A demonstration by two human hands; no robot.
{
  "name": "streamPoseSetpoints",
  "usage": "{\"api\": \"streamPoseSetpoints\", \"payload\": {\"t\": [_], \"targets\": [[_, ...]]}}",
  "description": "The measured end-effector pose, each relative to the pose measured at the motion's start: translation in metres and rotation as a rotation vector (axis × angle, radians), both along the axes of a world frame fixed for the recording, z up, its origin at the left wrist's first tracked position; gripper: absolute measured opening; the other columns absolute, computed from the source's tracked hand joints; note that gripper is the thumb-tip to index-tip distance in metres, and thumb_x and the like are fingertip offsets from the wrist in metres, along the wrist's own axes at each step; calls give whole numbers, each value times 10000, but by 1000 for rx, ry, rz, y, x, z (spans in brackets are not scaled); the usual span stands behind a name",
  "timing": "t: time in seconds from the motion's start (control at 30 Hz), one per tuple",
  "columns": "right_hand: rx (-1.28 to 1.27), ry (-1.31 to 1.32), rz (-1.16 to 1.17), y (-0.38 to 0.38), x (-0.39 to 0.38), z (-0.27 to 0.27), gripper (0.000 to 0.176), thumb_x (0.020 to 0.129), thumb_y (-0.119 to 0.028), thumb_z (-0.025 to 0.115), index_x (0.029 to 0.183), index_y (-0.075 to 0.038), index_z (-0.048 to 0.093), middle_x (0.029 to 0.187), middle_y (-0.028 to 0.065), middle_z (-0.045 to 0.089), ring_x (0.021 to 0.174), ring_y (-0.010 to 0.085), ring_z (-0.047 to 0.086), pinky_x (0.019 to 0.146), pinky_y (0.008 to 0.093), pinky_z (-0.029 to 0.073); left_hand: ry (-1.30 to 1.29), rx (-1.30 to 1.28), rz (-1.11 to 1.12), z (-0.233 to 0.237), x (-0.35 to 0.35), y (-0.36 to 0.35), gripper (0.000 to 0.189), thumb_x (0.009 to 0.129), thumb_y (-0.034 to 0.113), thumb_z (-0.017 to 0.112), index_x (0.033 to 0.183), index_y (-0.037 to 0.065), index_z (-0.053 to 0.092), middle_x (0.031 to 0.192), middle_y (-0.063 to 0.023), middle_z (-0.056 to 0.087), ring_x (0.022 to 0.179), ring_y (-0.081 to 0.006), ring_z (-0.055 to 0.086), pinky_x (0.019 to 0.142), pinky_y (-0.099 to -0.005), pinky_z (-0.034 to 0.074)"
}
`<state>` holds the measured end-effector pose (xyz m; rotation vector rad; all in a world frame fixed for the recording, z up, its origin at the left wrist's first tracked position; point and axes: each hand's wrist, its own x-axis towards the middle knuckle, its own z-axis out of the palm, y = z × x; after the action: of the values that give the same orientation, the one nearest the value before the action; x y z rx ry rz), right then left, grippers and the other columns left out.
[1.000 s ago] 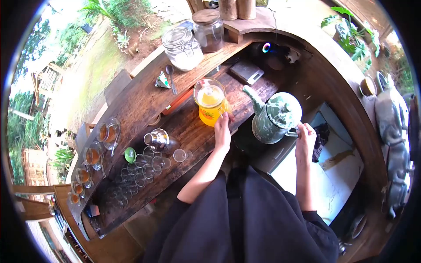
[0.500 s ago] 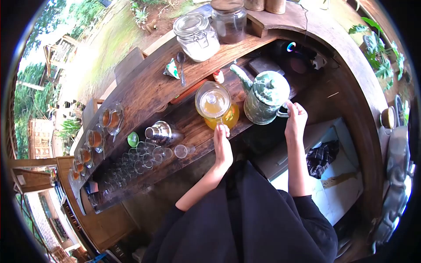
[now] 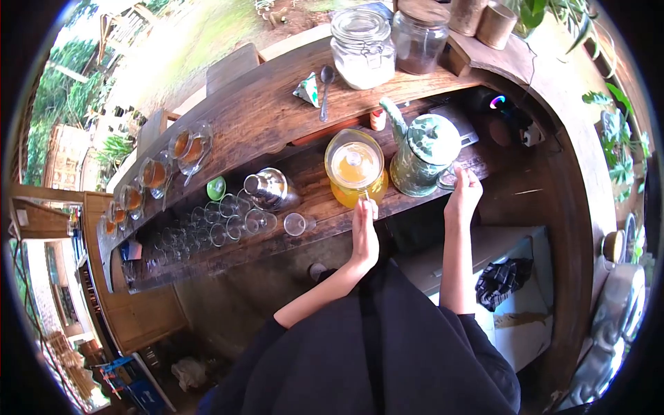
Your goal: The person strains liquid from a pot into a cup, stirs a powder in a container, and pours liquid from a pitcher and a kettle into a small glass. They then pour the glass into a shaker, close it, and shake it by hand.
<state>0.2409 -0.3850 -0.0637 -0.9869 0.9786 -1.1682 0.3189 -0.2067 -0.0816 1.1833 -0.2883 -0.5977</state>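
A glass pitcher (image 3: 355, 169) of yellow-orange liquid with a lid stands on the lower wooden counter. My left hand (image 3: 364, 238) is closed at its handle, on the side nearest me. Just right of it is a green-and-white marbled enamel kettle (image 3: 427, 149), upright, its spout pointing up and left. The fingers of my right hand (image 3: 463, 197) are curled together at the kettle's handle. Left of the pitcher lies a metal cocktail shaker (image 3: 271, 189), beside a small clear glass (image 3: 295, 223) and a green cup (image 3: 216, 187).
Several glasses (image 3: 228, 225) crowd the lower counter. On the raised bar (image 3: 256, 97) are cups of amber drink (image 3: 153, 173), a spoon (image 3: 325, 93), a small packet (image 3: 306, 90), a jar of white powder (image 3: 362, 52) and a wooden-lidded jar (image 3: 420, 38). A dark cloth (image 3: 503, 282) lies lower right.
My view has turned, so the bar and jars appear farther right. Both hands stay at the handles of the pitcher and the kettle, which keep about the same places on the counter.
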Motion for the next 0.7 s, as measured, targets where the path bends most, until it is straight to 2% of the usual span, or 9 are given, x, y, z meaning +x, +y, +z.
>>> {"api": "streamPoseSetpoints", "payload": {"t": [0.3,0.4,0.47,0.53,0.57,0.6,0.63,0.67,0.7], "targets": [[-39,36,32,13,6,-14,270,877,-130,659,657,-81,512,646,-66,442,635,38,351,587,238,274,4,-89,-95,-3,5,3,264,1053,328,358,987,87,443,888,9,406,805,-99,364,772,-246,326],[-41,42,121,7,-1,-19,257,903,-171,660,680,-110,549,637,-84,422,607,25,333,563,229,251,-91,-22,-148,5,11,18,271,1045,272,388,1043,26,501,997,-40,500,962,-151,467,913,-284,355],[-60,112,169,7,-6,-14,277,925,-215,649,681,-126,553,611,-91,403,590,20,308,552,226,219,-182,139,-143,16,7,32,278,1018,224,449,1163,-5,510,1149,-92,529,1125,-196,475,1027,-310,313],[-82,184,194,4,-14,-25,323,950,-260,608,696,-93,499,639,-39,460,625,67,409,633,247,330,-193,118,-129,10,2,49,324,992,197,499,1246,-4,491,1241,-124,514,1196,-213,455,1065,-319,283],[-94,182,202,4,-18,-30,323,950,-260,608,696,-93,499,639,-39,460,625,67,409,633,247,330,-179,152,-127,9,-1,58,334,986,197,508,1255,-2,489,1258,-126,506,1206,-217,446,1070,-324,276],[-219,278,172,5,-20,-33,238,947,-258,612,857,-51,538,780,15,510,752,114,475,738,282,374,-165,186,-126,10,-2,68,346,980,196,517,1264,0,486,1275,-129,497,1216,-221,438,1074,-328,270],[-344,372,138,9,-20,-30,261,944,-257,615,1018,-9,576,921,69,561,880,162,541,843,318,418,-148,163,-130,15,-3,76,269,991,180,495,1196,6,510,1176,-111,538,1146,-203,485,1030,-327,329],[-361,364,141,15,-20,-26,261,944,-257,615,1018,-9,576,921,69,561,880,162,541,843,318,418,-157,149,-121,17,4,86,269,991,180,495,1196,6,510,1176,-111,538,1146,-203,485,1030,-327,329],[-491,507,102,28,-19,-16,330,941,-250,613,1134,-2,513,1080,122,520,1046,222,496,964,376,351,-93,80,-337,18,11,98,219,996,169,483,1146,13,517,1097,-94,552,1079,-181,509,985,-316,364]]}}
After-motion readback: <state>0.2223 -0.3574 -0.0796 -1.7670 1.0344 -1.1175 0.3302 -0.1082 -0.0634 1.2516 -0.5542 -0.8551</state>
